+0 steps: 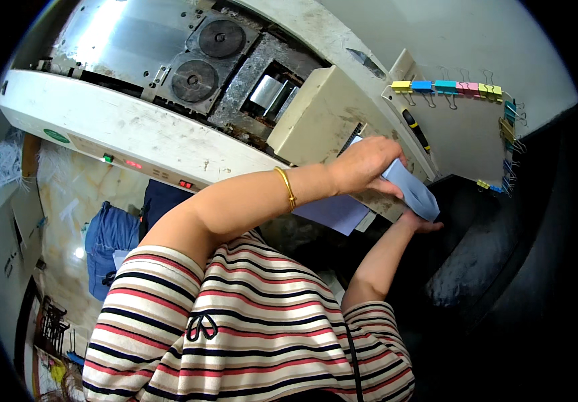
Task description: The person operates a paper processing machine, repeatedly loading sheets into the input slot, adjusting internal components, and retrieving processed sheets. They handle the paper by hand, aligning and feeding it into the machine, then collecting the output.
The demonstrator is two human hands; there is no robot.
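A pale blue stack of paper (413, 191), curved along its length, is held at its upper end by my left hand (373, 164), closed with the thumb below and the fingers over the edge. At the stack's lower end is my right hand (419, 222), its palm against the paper and partly hidden by it. A lilac sheet (336, 214) lies under my left forearm on the beige end of the machine (322, 120). Next to my left hand, a dark ruler-like strip (350, 139) sticks out.
The long machine's top holds two dark round discs (222, 38) and a metal roller (270, 92). On the right, a panel (446, 130) carries several coloured binder clips (446, 88) and a yellow-black cutter (416, 129). A blue denim item (111, 241) is at the left.
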